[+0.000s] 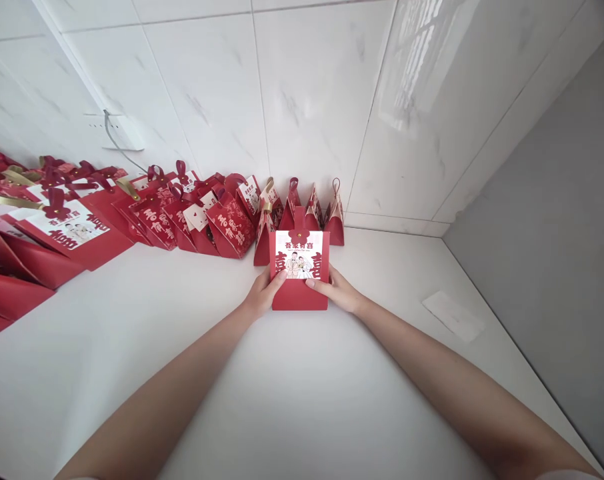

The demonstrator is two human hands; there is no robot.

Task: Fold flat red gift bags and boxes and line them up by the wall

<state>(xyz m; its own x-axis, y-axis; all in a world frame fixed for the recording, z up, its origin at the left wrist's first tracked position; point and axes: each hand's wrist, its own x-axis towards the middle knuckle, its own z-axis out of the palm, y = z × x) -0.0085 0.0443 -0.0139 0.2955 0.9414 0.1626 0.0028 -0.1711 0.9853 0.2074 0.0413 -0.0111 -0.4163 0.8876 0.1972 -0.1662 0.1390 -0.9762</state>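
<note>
A small red gift box [299, 277] with a white picture label and a red flower clasp stands on the white tabletop [282, 387] near the wall. My left hand [263, 293] grips its left side, thumb on the front. My right hand [338, 291] holds its right side, fingers closed against it. Just behind the box stand several small red triangular gift bags [312, 212] against the wall.
A long row of red gift bags and boxes [147, 213] runs along the tiled wall to the left. A wall socket with a cable [117, 137] sits above them. A white paper slip [453, 315] lies at right. The table edge drops off on the right side.
</note>
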